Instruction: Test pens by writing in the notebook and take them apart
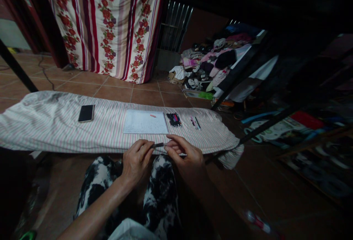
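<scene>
My left hand [136,161] and my right hand [183,153] meet over my knees, both pinching the ends of a dark pen [158,145] held level between them. Just beyond lies a striped cloth [55,129] spread on the tiled floor. On it rests an open spiral notebook [145,122] with a small pink eraser [153,115] on the page. A bunch of dark pens [173,119] lies right of the notebook, and a few more pens [195,122] lie further right. A black phone [86,113] lies on the cloth to the left.
A flowered, striped curtain [110,26] hangs at the back. A heap of clothes and shoes [209,63] fills the back right corner. Dark metal bars [248,74] cross the right side, with cluttered things behind them. A small bottle [257,222] lies on the floor at lower right.
</scene>
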Tool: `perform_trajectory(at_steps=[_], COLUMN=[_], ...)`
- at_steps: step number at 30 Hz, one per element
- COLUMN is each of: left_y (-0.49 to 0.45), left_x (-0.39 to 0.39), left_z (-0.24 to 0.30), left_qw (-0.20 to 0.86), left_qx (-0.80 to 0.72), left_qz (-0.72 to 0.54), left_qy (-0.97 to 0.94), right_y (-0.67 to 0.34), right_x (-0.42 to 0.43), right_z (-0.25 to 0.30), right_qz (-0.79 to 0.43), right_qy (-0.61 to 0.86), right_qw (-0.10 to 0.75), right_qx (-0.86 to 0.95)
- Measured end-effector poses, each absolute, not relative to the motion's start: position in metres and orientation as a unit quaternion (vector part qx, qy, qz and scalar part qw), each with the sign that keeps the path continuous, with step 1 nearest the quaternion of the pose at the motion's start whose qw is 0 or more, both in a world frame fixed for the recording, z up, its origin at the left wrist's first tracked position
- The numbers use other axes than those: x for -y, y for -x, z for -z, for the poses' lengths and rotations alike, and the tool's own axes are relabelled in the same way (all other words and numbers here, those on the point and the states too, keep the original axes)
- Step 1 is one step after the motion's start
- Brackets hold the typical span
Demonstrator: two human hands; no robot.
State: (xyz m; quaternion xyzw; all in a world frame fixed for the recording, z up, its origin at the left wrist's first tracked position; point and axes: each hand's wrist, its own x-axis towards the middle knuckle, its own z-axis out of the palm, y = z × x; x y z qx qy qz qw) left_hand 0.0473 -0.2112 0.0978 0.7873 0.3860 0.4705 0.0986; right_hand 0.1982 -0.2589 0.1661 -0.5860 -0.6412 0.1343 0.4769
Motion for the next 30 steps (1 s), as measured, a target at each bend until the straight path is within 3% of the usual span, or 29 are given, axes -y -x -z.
perform_trajectory(at_steps=[5, 15, 20, 24, 30], left_y=[-0.048, -0.054, -0.046, -0.036, -0.037], left_x=[0.213, 0.213, 0.215, 0.222, 0.235], left_z=[-0.099, -0.1, -0.1, -0.1, -0.101], left_qw=[0.104, 0.096, 0.091, 0.164, 0.318], left_qx=[-0.381, -0.374, -0.387, -0.43, -0.437], left_qz=[-0.473, -0.456, -0.52, -0.584, -0.577], left_qy=[-0.788, -0.801, -0.756, -0.669, -0.613], right_y=[-0.197, -0.199, -0.212, -0.225, -0.238], right_x=[0.257, 0.248, 0.242, 0.239, 0.234], right_z=[-0.163, -0.158, -0.175, -0.196, -0.213], right_qz=[-0.168, -0.122, -0.138, -0.204, -0.263], right_qy=[0.594, 0.584, 0.596, 0.608, 0.6], right_qw=[0.462, 0.441, 0.449, 0.45, 0.487], right_qx=[0.637, 0.67, 0.651, 0.621, 0.578])
